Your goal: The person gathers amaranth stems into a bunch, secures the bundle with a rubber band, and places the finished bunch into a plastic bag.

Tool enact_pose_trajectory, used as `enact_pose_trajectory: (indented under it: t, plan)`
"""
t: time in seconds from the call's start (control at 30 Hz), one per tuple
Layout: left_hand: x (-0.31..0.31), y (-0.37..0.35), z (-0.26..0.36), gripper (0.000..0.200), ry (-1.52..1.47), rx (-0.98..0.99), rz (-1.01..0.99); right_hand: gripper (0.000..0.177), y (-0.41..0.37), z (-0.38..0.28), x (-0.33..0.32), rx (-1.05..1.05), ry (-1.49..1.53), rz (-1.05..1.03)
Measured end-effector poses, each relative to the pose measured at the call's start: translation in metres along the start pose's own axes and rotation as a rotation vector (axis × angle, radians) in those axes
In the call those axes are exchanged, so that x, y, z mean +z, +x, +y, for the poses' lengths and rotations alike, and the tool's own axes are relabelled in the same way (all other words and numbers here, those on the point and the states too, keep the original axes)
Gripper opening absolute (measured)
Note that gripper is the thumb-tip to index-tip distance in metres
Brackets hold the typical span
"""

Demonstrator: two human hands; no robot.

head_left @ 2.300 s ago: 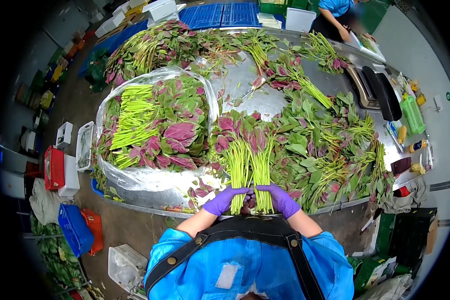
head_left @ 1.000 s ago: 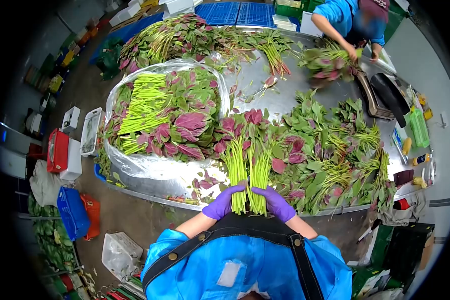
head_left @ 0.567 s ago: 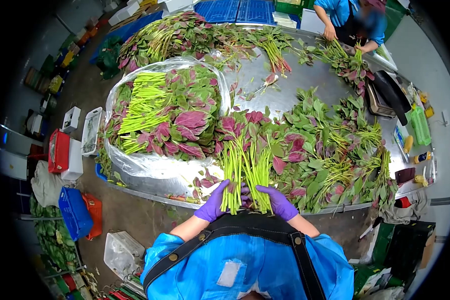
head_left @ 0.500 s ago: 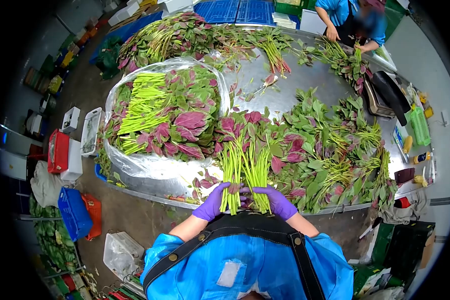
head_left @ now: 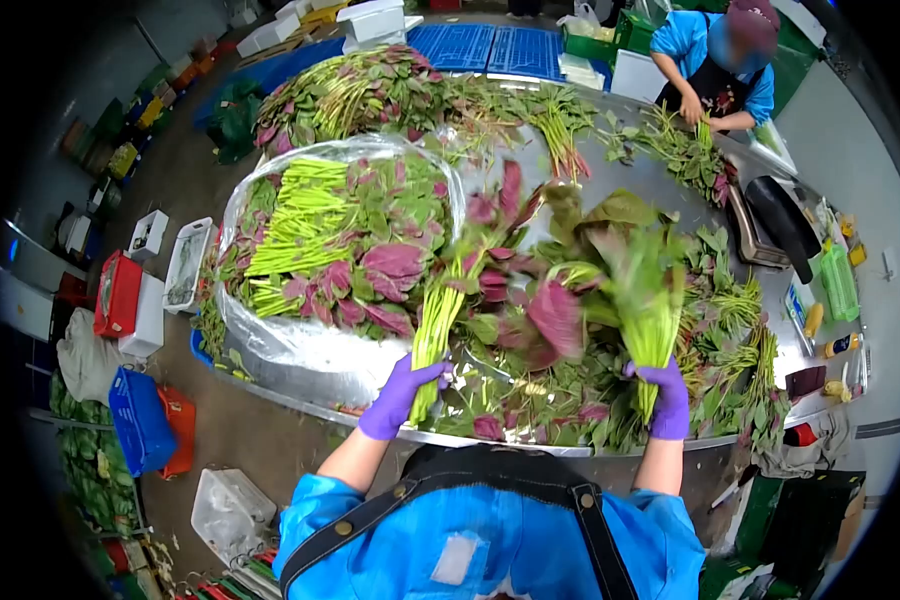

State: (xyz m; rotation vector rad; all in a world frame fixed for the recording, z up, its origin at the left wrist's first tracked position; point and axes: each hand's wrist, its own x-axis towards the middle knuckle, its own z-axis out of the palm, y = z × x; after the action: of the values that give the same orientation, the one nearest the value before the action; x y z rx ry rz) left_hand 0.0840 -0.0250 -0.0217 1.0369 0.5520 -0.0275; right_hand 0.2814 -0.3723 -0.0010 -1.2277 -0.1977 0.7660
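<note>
My left hand [head_left: 398, 398], in a purple glove, is closed round the stems of a bunch of amaranth [head_left: 436, 325], its purple and green leaves pointing away from me. A second amaranth bunch [head_left: 652, 325] stands in my right hand [head_left: 667, 400], gloved the same way; its leaves are smeared by motion. Both bunches are held above the near edge of the metal table [head_left: 520, 436]. Between them lie loose leaves [head_left: 500, 405]. To the left sits a clear plastic bag [head_left: 295, 338] packed with amaranth [head_left: 310, 215], pale stems side by side.
More amaranth bunches [head_left: 735, 310] lie at the right, and a large heap [head_left: 355, 95] at the back left. A co-worker [head_left: 720, 70] handles stems at the far right, near a scale [head_left: 755, 225]. Blue [head_left: 142, 420] and red crates [head_left: 118, 295] stand on the floor left.
My hands have moved apart, each with one bunch: the left slightly left, the right farther right. The bunches, side by side before, are now separated. The whole view has shifted slightly.
</note>
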Motion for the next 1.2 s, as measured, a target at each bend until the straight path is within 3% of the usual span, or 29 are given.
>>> enact_pose_trajectory:
  t: [0.03, 0.1, 0.13, 0.2, 0.3, 0.33, 0.37, 0.43, 0.47, 0.5, 0.57, 0.6, 0.7, 0.73, 0.77, 0.83, 0.9, 0.93, 0.97, 1.03, 1.1, 1.17, 1.2]
  plan:
    - [0.011, -0.008, 0.002, 0.034, 0.010, -0.032, 0.007, 0.066, 0.001, -0.003, 0.025, 0.017, 0.062, 0.139]
    - [0.017, 0.006, -0.013, 0.042, 0.053, 0.057, -0.068, 0.063, 0.024, 0.033, 0.019, 0.085, -0.388, 0.137]
    - [0.025, 0.011, -0.011, 0.044, 0.088, 0.099, -0.058, 0.058, 0.016, 0.015, 0.049, 0.075, -0.191, 0.082]
    - [0.042, 0.012, -0.019, 0.049, 0.104, 0.091, -0.069, 0.051, 0.017, 0.022, 0.094, -0.050, 0.052, 0.210]
    - [0.045, 0.013, -0.051, 0.051, 0.106, -0.122, -0.259, 0.037, 0.028, 0.099, 0.097, 0.296, 0.293, -0.042]
    - [0.043, 0.017, -0.068, 0.048, -0.094, -0.160, -0.335, 0.034, 0.031, 0.131, 0.099, 0.244, 0.209, -0.070]
    - [0.041, 0.014, -0.075, 0.047, -0.348, -0.283, -0.226, 0.033, 0.029, 0.150, 0.099, 0.342, 0.227, -0.056]
    - [0.020, 0.018, -0.090, 0.047, -0.464, -0.436, -0.267, 0.040, 0.018, 0.151, 0.103, 0.550, 0.407, -0.037]
    - [0.012, 0.017, -0.092, 0.046, -0.500, -0.493, -0.276, 0.035, 0.017, 0.148, 0.106, 0.601, 0.537, -0.053]
    - [0.012, 0.017, -0.093, 0.046, -0.501, -0.497, -0.272, 0.035, 0.018, 0.146, 0.110, 0.606, 0.541, -0.051]
    - [0.019, 0.017, -0.098, 0.046, -0.212, -0.262, -0.269, 0.040, 0.019, 0.142, 0.116, 0.516, 0.472, -0.092]
    - [0.025, 0.018, -0.095, 0.050, -0.117, -0.279, -0.217, 0.044, 0.021, 0.145, 0.122, 0.462, 0.343, -0.068]
    - [0.015, 0.017, -0.088, 0.059, -0.120, -0.316, -0.262, 0.047, 0.022, 0.147, 0.123, 0.371, 0.222, -0.070]
    - [0.009, 0.018, -0.084, 0.062, -0.164, -0.204, -0.324, 0.044, 0.019, 0.141, 0.116, 0.435, 0.262, -0.066]
    - [0.007, 0.014, -0.082, 0.065, -0.393, -0.217, -0.276, 0.040, 0.016, 0.133, 0.107, 0.500, 0.304, -0.064]
    - [0.003, 0.011, -0.079, 0.061, -0.601, -0.346, -0.339, 0.037, 0.018, 0.135, 0.098, 0.367, 0.230, -0.095]
    - [0.005, 0.018, -0.088, 0.053, -0.578, -0.480, -0.338, 0.034, 0.017, 0.138, 0.102, 0.520, 0.390, -0.131]
    - [0.016, 0.019, -0.088, 0.045, -0.517, -0.471, -0.276, 0.032, 0.021, 0.147, 0.111, 0.491, 0.458, -0.109]
    - [0.008, 0.032, -0.103, 0.040, -0.486, -0.594, -0.140, 0.035, 0.018, 0.150, 0.113, 0.504, 0.472, -0.106]
    - [0.020, 0.038, -0.103, 0.031, -0.278, -0.424, -0.145, 0.036, 0.021, 0.158, 0.116, 0.475, 0.332, -0.145]
    - [0.020, 0.039, -0.104, 0.030, -0.191, -0.430, -0.157, 0.037, 0.023, 0.165, 0.120, 0.426, 0.261, -0.094]
    - [0.024, 0.041, -0.105, 0.029, 0.090, -0.092, -0.109, 0.039, 0.024, 0.160, 0.122, 0.262, 0.097, -0.113]
    - [0.029, 0.034, -0.093, 0.028, 0.055, -0.124, -0.066, 0.050, 0.019, 0.139, 0.120, 0.306, 0.078, -0.111]
